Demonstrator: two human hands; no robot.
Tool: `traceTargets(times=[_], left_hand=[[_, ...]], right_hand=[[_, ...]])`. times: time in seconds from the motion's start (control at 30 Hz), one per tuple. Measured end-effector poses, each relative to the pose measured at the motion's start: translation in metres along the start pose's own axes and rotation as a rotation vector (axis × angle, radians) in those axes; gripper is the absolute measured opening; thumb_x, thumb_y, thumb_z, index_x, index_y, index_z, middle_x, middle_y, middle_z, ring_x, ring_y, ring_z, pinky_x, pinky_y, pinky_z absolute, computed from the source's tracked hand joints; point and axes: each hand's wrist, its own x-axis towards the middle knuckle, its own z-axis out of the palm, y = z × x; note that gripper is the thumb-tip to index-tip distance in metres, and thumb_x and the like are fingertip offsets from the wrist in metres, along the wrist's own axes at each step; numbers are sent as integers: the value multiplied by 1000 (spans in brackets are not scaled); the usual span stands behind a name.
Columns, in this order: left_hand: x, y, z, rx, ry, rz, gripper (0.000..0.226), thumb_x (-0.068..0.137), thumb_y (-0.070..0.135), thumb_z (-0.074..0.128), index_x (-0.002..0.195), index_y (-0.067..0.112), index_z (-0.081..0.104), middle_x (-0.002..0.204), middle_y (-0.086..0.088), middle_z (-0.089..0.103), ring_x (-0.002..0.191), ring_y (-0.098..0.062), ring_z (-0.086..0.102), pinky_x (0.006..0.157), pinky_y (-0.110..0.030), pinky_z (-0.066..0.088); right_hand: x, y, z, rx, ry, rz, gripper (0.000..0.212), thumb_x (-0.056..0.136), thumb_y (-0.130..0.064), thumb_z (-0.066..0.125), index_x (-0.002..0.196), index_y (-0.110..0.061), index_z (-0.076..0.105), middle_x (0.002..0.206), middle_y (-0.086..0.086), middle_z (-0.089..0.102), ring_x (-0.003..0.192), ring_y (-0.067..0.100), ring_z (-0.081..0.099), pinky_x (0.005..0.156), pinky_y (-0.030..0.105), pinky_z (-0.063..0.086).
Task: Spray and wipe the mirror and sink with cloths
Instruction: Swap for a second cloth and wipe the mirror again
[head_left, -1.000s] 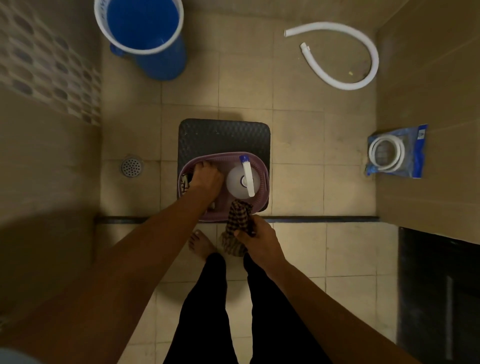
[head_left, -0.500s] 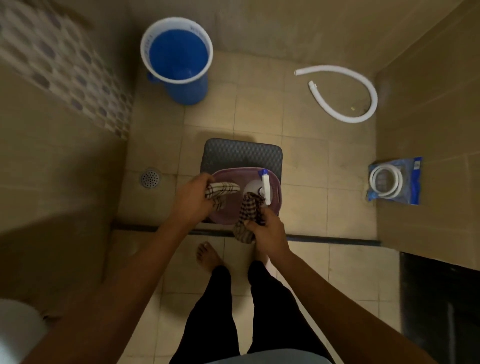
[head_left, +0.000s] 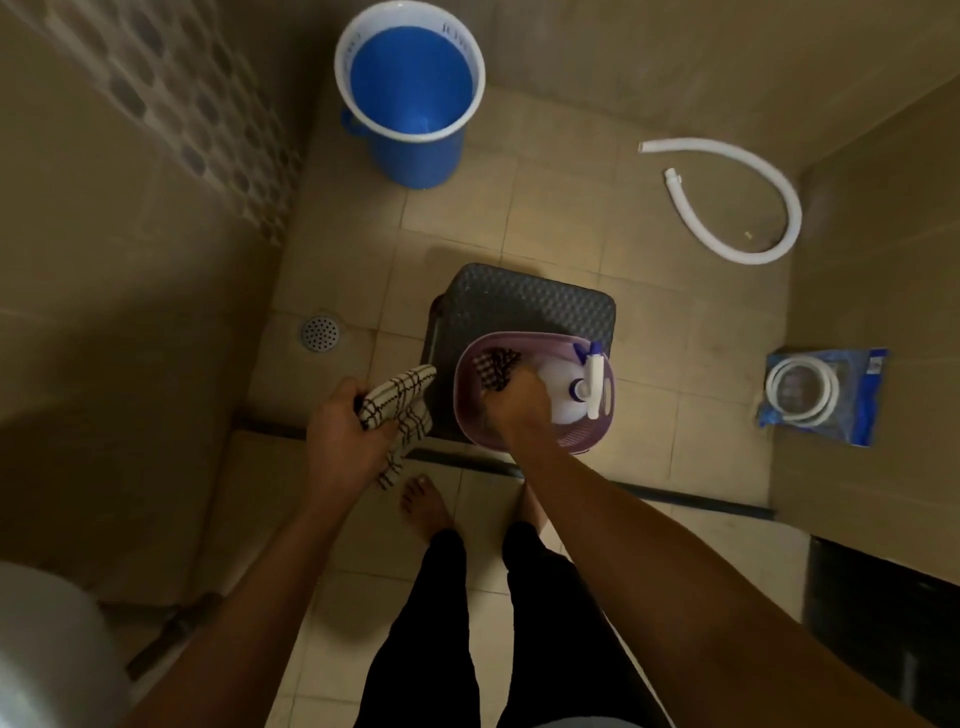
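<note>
White checked cloth (head_left: 397, 402), gripped in the left hand (head_left: 340, 423), hangs lengthwise toward the floor.

Right hand (head_left: 519, 402) fingertips hidden inside the basket (head_left: 467, 384), grip unclear.

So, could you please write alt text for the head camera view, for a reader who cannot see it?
Seen from above, a person's left hand grips a white checked cloth while the right hand reaches into a purple plastic basket holding a dark checked cloth and a white spray bottle. The basket sits on a dark textured stool on a tiled bathroom floor, with a blue bucket beyond.
</note>
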Motion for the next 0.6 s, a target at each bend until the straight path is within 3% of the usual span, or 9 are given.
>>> traceTargets(times=[0.13,0.27,0.4,0.5,0.6], left_hand=[[-1,-11,7,-13,11,-21,24,78,2,73,98,6,59,86,-1,66,73,-11,59,55,-15,42],[-6,-18,15,-49,-1,-56,25,77,0,72,95,11,58,83,2,65,70,0,58,52,-6,40],[-9,-21,18,-85,-28,-82,27,77,0,72,93,15,56,81,5,64,75,-6,63,55,-13,44],[-7,-20,18,-91,-33,-84,27,77,0,72,93,15,57,83,3,66,75,-4,62,58,-16,46],[-5,-19,15,-94,-30,-75,25,77,0,72,93,13,57,83,2,66,76,-6,63,58,-16,47]], right_hand=[[13,2,19,-144,-28,134,64,94,-34,59,145,-9,29,133,9,50,120,29,53,97,37,45],[16,4,34,-219,16,40,57,93,-30,59,141,-9,35,136,11,50,121,29,53,98,37,46],[20,4,34,-291,-51,27,58,98,-34,52,145,-9,29,140,12,44,126,29,48,103,35,41],[20,7,30,-260,-47,-10,59,95,-36,57,141,-9,33,135,11,50,120,28,52,98,33,44],[15,6,23,-221,-68,0,71,94,-38,59,147,-9,23,139,12,45,125,30,49,99,34,43]])
